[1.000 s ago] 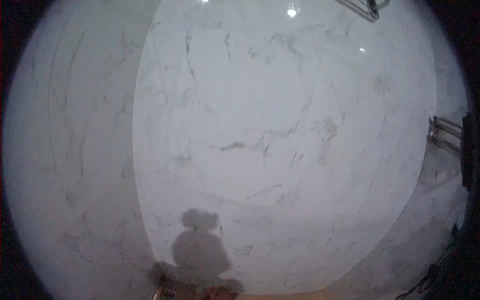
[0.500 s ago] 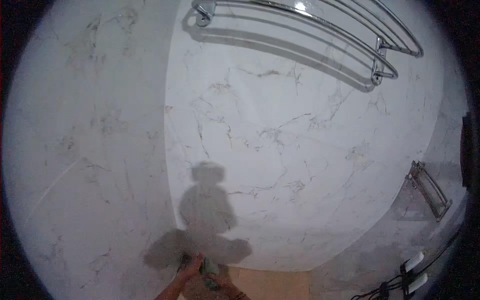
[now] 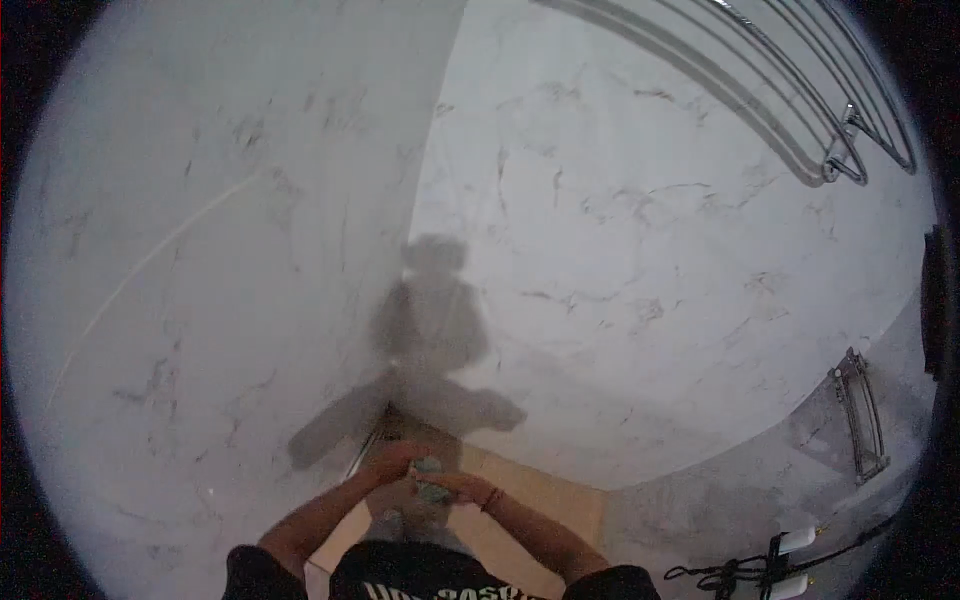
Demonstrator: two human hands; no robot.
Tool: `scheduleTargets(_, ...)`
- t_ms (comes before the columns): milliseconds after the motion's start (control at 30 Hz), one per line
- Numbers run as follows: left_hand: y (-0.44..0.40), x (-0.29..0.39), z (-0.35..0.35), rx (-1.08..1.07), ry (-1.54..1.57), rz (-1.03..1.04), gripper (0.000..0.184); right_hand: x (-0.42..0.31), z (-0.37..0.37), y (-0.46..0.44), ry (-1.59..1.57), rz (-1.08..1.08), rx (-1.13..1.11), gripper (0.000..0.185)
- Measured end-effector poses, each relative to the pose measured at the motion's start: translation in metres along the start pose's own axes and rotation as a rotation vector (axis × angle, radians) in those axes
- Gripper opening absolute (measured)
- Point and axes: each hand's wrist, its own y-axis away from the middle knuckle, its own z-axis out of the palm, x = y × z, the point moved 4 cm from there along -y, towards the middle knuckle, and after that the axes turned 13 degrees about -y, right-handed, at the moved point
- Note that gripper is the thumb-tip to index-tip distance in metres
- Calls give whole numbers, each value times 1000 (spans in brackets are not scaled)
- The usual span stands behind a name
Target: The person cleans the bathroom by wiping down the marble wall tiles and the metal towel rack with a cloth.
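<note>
Low in the head view, both my hands meet in front of my body around a small crumpled grey-green cloth-like thing [image 3: 430, 480]. My left hand [image 3: 396, 462] closes on its upper left side. From the right, my right hand [image 3: 462, 487] grips its lower side, and a band circles that wrist. The fingers are small and dim here, and much of the held thing is hidden by them.
Two marble-patterned walls [image 3: 620, 260] meet at a corner, with my shadow across it. A chrome rack [image 3: 845, 145] is fixed at upper right. Below are a tan surface [image 3: 570, 485], a metal rail [image 3: 862, 420] and white fittings with black cables [image 3: 798, 540].
My view has tilted down and shifted left, so my arms and dark shirt now show. The rack sits farther toward the upper right. Both hands still hold the grey-green thing.
</note>
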Motion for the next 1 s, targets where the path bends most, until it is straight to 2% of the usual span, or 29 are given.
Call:
scheduleTargets(33,0,-1,-6,-140,-123,-80,33,-3,4,-6,-86,226,51,73)
scheduleTargets(67,-6,-15,9,-231,-287,-56,33,-7,8,-9,-171,448,123,76)
scheduleTargets(100,-12,-30,26,-322,-452,-29,33,-1,3,-21,-4,332,123,79)
scheduleTargets(133,-10,-24,12,-141,-426,20,31,4,-1,-33,172,221,141,83)
scheduleTargets(167,-10,-17,-4,38,-401,68,30,28,-11,-50,183,157,165,84)
scheduleTargets(233,-20,-40,17,-86,-578,25,30,81,-35,-83,211,-24,239,86)
scheduleTargets(300,-20,-39,11,-148,-632,-8,31,100,-25,-88,206,-131,278,87)
scheduleTargets(333,-23,-42,9,-187,-693,-30,31,91,-30,-90,501,-137,400,84)
scheduleTargets(400,-23,-51,11,-248,-642,-59,31,79,-32,-93,785,-135,508,81)
scheduleTargets(467,-23,-52,4,-297,-598,-85,31,87,-35,-107,806,-108,261,76)
scheduleTargets(500,-19,-42,-11,-288,-591,-78,30,77,-29,-106,800,-106,257,76)
scheduleTargets(567,-14,-46,-8,-279,-589,-70,29,47,-14,-96,1000,17,254,72)
scheduleTargets(600,-15,-63,10,-274,-605,-81,29,49,-11,-97,998,16,256,72)
scheduleTargets(667,-18,-70,13,-268,-626,-86,29,57,-16,-104,867,-75,430,68)
scheduleTargets(733,-17,-69,7,-408,-439,-198,30,54,-15,-104,881,-51,432,68)
scheduleTargets(800,-19,-63,1,-391,-457,-238,30,39,-11,-101,896,-30,438,68)
scheduleTargets(867,-20,-66,10,-375,-472,-279,30,11,-4,-90,971,205,429,66)
scheduleTargets(933,-27,-78,23,-263,-492,-239,28,28,-12,-98,949,186,460,62)
scheduleTargets(967,-27,-66,7,-264,-493,-233,28,44,-19,-103,927,170,483,59)
scheduleTargets(1000,-25,-43,-21,-356,-496,-207,28,65,-24,-107,927,171,488,59)
